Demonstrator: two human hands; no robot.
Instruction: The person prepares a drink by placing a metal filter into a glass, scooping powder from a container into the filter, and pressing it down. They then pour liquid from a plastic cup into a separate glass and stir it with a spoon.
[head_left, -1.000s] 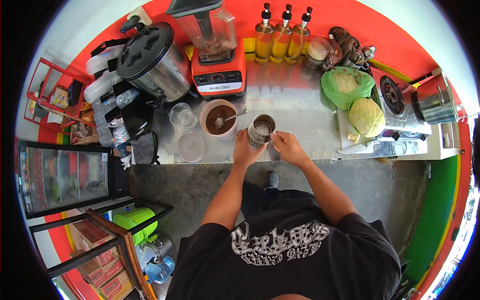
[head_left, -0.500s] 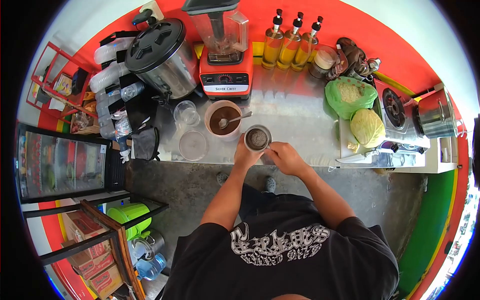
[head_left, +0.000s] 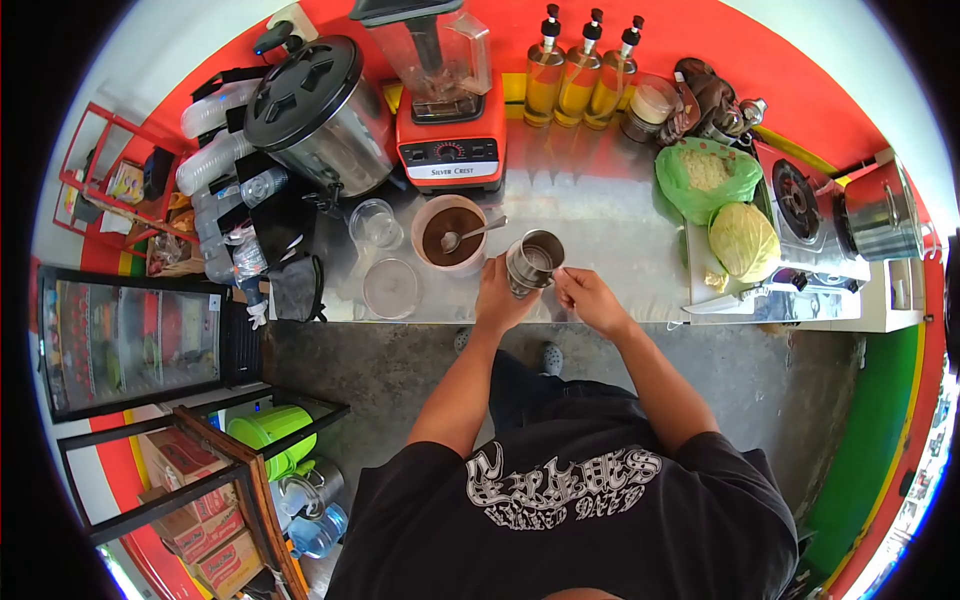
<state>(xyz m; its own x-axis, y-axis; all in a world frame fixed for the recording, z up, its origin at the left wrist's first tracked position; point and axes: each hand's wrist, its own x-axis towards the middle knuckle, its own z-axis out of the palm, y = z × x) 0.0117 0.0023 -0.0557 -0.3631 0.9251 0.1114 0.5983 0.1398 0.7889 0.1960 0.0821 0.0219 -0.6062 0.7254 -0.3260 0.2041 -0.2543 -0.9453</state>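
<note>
My left hand [head_left: 499, 296] grips a small steel cup [head_left: 532, 262] and holds it tilted to the right above the steel counter [head_left: 600, 220]. My right hand [head_left: 583, 293] sits just right of the cup, fingers curled at its rim and side. To the left of the cup stands a round tub of brown powder [head_left: 450, 236] with a metal spoon [head_left: 473, 234] resting in it.
A clear lid [head_left: 390, 288] and a clear plastic cup [head_left: 374, 223] lie left of the tub. Behind stand a red blender [head_left: 447, 150], a steel urn [head_left: 320, 120] and three oil bottles [head_left: 580, 68]. A cabbage [head_left: 745, 240], a green bag [head_left: 707, 172], a knife [head_left: 728, 300] and a gas stove [head_left: 800, 200] are at the right.
The steel cup has gone from upright, its mouth facing up, to tilted toward the right. My right hand shifted slightly right along its side.
</note>
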